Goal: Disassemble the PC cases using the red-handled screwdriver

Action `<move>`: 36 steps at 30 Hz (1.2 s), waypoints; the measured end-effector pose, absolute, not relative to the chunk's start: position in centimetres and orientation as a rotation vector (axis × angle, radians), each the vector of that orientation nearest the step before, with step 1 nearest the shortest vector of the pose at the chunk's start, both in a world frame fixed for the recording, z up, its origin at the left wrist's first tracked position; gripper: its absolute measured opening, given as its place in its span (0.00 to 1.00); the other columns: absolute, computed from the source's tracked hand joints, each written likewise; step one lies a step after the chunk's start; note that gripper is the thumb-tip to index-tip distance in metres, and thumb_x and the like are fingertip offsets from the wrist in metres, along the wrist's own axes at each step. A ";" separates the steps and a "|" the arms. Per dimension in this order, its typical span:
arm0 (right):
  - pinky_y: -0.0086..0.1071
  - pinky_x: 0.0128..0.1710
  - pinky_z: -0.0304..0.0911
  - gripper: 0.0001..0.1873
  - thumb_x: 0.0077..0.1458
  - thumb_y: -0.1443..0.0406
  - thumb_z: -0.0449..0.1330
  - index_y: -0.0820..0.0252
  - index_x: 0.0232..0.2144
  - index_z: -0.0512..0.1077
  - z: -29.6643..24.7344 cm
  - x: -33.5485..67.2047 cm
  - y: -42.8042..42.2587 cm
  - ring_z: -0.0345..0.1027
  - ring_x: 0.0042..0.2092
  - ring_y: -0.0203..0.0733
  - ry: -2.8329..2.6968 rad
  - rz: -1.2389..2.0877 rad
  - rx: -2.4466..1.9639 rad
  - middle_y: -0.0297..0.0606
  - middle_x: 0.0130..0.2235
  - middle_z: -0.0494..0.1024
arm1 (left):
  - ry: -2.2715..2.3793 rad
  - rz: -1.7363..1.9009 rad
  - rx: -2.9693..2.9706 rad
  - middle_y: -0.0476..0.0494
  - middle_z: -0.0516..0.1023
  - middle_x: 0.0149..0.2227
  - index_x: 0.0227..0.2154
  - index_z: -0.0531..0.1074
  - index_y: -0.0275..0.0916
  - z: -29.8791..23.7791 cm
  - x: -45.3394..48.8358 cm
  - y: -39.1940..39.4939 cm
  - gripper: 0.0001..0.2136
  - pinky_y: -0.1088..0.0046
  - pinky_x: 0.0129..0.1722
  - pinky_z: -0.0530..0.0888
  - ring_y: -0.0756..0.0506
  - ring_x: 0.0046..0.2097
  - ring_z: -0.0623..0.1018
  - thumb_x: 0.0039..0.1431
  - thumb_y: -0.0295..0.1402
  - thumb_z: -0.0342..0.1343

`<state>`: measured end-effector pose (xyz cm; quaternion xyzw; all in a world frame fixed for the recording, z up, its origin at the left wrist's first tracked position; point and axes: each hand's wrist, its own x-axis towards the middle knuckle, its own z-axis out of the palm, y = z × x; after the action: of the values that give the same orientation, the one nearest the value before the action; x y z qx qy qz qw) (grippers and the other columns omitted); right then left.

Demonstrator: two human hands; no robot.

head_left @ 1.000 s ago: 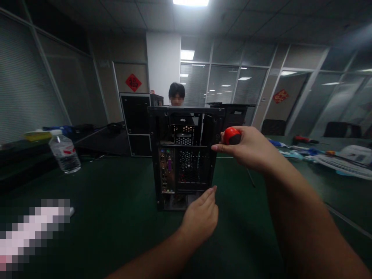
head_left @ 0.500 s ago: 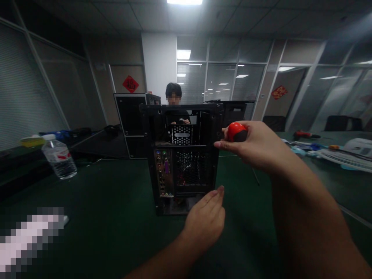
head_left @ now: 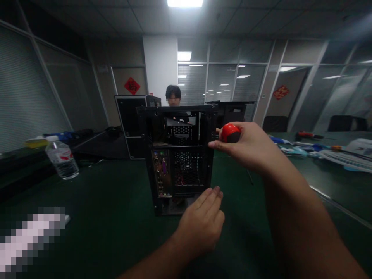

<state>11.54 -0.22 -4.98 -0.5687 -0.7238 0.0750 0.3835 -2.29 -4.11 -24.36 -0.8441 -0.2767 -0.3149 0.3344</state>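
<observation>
Two bare hands beside an upright, open black computer case (head_left: 186,170) on a dark green bench (head_left: 110,193).

The case stands mid-bench, its rear ports facing the viewer, with a perforated metal panel (head_left: 180,135) inside its upper bay. The right hand (head_left: 247,145) grips one round red-and-black tool handle (head_left: 231,133) at the case's upper right edge; whether they touch is unclear. The open left hand (head_left: 202,223) is just beside the case's lower right corner. Behind stand two more black computer cases (head_left: 130,124) and one person (head_left: 173,101). Left on the bench lies one water bottle (head_left: 62,159); far right, one keyboard (head_left: 345,159). A blurred patch (head_left: 31,238) hides the lower left.
</observation>
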 end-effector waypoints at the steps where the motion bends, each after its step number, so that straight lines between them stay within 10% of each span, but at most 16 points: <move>1: 0.28 0.35 0.60 0.20 0.46 0.55 0.72 0.63 0.36 0.75 -5.1 11.6 -0.1 0.67 0.34 0.33 -1.853 0.185 -1.444 0.31 0.34 0.74 | -0.714 -0.851 -2.201 0.39 0.77 0.54 0.34 0.74 0.37 -23.5 -2.6 -4.5 0.07 0.64 0.66 0.64 0.41 0.61 0.71 0.62 0.31 0.52; 10: 0.27 0.36 0.60 0.20 0.45 0.54 0.72 0.59 0.37 0.75 -5.2 11.8 0.0 0.68 0.35 0.34 -1.879 0.154 -1.429 0.30 0.36 0.75 | -0.902 -1.395 -1.984 0.42 0.78 0.34 0.33 0.74 0.35 -12.8 -5.5 -4.7 0.05 0.62 0.41 0.74 0.43 0.39 0.76 0.62 0.31 0.57; 36: 0.27 0.32 0.59 0.15 0.47 0.56 0.70 0.56 0.35 0.76 -5.3 11.9 0.2 0.68 0.34 0.35 -1.940 0.138 -1.354 0.29 0.32 0.73 | -1.340 -1.471 -2.010 0.48 0.82 0.27 0.29 0.83 0.45 -5.6 -4.6 -2.3 0.05 0.71 0.28 0.70 0.46 0.29 0.78 0.47 0.35 0.71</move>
<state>11.90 0.19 -5.32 -0.5294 -0.7583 0.0538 0.3765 -4.59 -2.30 -5.58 -0.7020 -0.4681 -0.5136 0.1559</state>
